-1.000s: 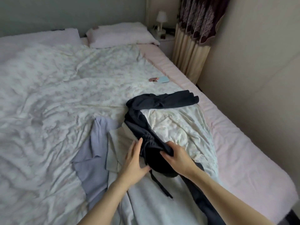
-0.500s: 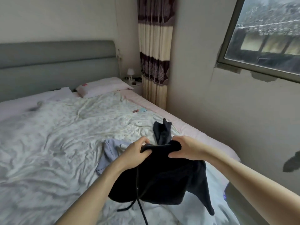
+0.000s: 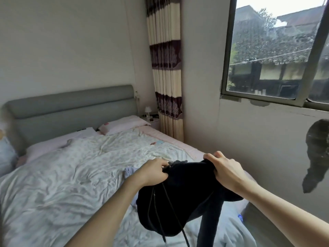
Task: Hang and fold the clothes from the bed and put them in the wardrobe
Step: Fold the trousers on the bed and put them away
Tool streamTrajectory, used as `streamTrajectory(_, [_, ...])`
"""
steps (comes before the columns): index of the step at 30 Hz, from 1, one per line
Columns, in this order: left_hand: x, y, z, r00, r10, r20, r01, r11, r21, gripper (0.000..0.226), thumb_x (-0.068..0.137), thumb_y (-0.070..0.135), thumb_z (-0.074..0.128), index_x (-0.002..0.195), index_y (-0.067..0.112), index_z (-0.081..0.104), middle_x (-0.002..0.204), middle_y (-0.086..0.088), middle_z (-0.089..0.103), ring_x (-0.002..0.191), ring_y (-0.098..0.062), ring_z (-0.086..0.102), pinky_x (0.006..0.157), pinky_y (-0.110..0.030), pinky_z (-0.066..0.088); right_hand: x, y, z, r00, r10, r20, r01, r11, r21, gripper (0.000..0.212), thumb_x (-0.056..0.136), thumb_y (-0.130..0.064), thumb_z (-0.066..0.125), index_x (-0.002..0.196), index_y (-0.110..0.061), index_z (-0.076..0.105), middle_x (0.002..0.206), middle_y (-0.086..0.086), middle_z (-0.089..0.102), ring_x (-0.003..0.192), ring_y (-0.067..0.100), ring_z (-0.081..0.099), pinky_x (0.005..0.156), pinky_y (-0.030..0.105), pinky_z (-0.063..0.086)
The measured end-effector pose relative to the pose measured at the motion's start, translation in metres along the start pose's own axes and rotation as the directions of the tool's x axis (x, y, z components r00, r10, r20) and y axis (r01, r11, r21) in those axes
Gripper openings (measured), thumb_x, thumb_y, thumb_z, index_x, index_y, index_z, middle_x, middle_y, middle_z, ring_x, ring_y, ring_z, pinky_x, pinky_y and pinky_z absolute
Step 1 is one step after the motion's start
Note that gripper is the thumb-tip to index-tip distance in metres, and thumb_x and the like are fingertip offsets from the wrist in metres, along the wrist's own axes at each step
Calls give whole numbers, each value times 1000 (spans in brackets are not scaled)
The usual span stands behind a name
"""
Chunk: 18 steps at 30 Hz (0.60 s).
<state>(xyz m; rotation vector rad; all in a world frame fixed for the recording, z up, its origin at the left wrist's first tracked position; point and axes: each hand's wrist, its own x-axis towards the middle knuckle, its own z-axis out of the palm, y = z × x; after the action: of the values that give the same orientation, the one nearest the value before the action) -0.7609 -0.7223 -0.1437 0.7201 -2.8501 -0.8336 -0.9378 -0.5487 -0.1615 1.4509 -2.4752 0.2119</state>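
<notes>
A dark navy garment with drawstrings (image 3: 178,198) hangs in the air above the bed (image 3: 71,175). My left hand (image 3: 153,172) grips its top edge on the left, and my right hand (image 3: 225,169) grips the same edge on the right. Two cords dangle below it, and a long dark part hangs down on the right. A pale lilac garment (image 3: 130,172) lies on the quilt behind the dark one, mostly hidden. More light fabric (image 3: 229,227) lies under the hanging garment.
A grey headboard (image 3: 71,106) and pink pillows (image 3: 122,123) stand at the far end. A small blue card (image 3: 159,142) lies on the quilt. A nightstand with a lamp (image 3: 147,111), a striped curtain (image 3: 165,68) and a window (image 3: 277,49) line the right wall.
Both hands took hold of the dark garment and lifted it off the bed. The view rose from the quilt to the headboard and window, and my hands moved apart along the top edge.
</notes>
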Motion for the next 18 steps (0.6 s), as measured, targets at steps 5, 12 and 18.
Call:
streamTrajectory(5, [-72,59,37,964,-30,266,84,977,-196,29,85,29,66,111,15,62,100,4,61,95,-13,60,84,-25,46,-96,27,-24,996,-6,85,8,1000,-22,30,93,-29,39,120,-34,50,120,-5,49,95,23,59,69,28,43])
streamTrajectory(12, [-133,145,57,976,94,195,18,862,-506,33,88,41,63,89,9,65,82,2,68,79,-13,66,78,-25,52,-177,38,-49,982,20,189,-34,997,72,25,93,-34,44,115,-29,55,112,-7,61,107,18,57,73,28,41])
streamTrajectory(18, [-160,176,30,987,146,63,-84,812,-577,4,88,19,66,88,15,66,79,5,70,75,-8,68,67,-18,50,-199,43,-77,995,90,-39,-85,988,128,41,95,-38,43,135,-42,43,123,-11,54,106,18,58,78,29,44])
